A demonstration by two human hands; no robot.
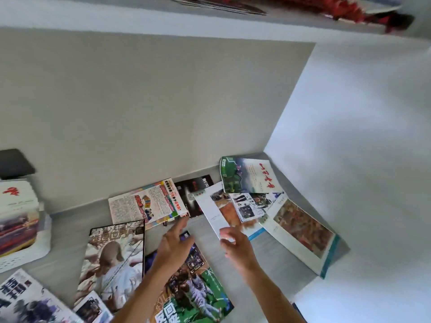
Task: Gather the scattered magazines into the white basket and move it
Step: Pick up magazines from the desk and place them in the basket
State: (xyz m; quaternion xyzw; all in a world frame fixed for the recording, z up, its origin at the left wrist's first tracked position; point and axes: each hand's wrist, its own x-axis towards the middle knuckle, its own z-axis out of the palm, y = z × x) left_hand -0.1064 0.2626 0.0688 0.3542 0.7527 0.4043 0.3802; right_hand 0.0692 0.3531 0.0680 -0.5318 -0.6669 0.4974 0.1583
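Two bare hands reach out over a grey surface strewn with magazines, in the corner where a beige wall meets a white one. The left hand (173, 245) hangs with fingers spread and loose, holding nothing, above a magazine with a green sports cover (196, 290) that lies nearest the person. The right hand (235, 245) has its fingertips closed on the near corner of a white-bordered magazine (217, 210), pinching it; whether that corner is lifted off the surface cannot be told. That magazine lies partly over a black-covered magazine (193, 194) and beside a magazine with small photographs (249, 206). Further back, against the wall, a blue and green magazine with red script (247, 176) rests tilted, and to the right a large open magazine with a teal edge (303, 236) lies spread. A colourful yellow-edged magazine (147, 203) sits left of the black one, and a magazine showing a figure in white (114, 259) lies just left of the left forearm. At the far left the white basket (23, 255) stands on the surface with several magazines already standing inside it, well apart from both hands. More covers show at the bottom left corner.
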